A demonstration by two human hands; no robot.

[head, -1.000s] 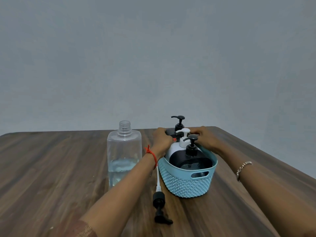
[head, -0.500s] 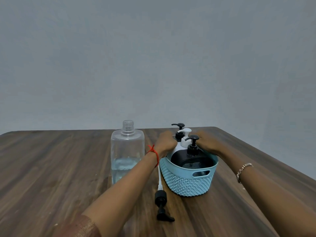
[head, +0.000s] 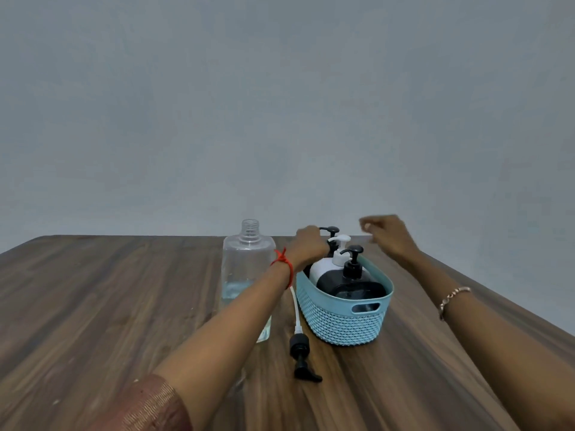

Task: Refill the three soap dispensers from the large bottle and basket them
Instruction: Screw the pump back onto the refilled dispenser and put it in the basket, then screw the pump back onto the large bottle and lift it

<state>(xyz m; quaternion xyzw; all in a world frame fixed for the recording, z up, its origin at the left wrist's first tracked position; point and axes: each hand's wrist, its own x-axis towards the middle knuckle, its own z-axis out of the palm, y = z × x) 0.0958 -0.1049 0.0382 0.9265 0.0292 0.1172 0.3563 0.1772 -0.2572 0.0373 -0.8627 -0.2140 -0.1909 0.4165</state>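
Head view. The left hand (head: 308, 247), a red thread (head: 283, 259) at its wrist, lies over the far end of the light-blue woven basket (head: 342, 320). Its fingers curl downward out of sight, so it cannot be told whether they grip anything. Three pump dispensers stand upright in the basket:
- The far black dispenser (head: 330, 230) is just beside the left fingers.
- The white dispenser (head: 322, 269) is just nearer than they are.
- The near black dispenser (head: 351, 286) is the closest to the viewer.

The right hand (head: 390, 236), motion-blurred, hovers beyond the basket's right rim. Its fingers are loosely curled and hold nothing.

To the left of the left fingers stands the uncapped large clear bottle (head: 245, 269), partly filled. Its black pump cap (head: 299, 345), with a white tube, lies on the wooden table (head: 109, 306) beneath the left wrist.
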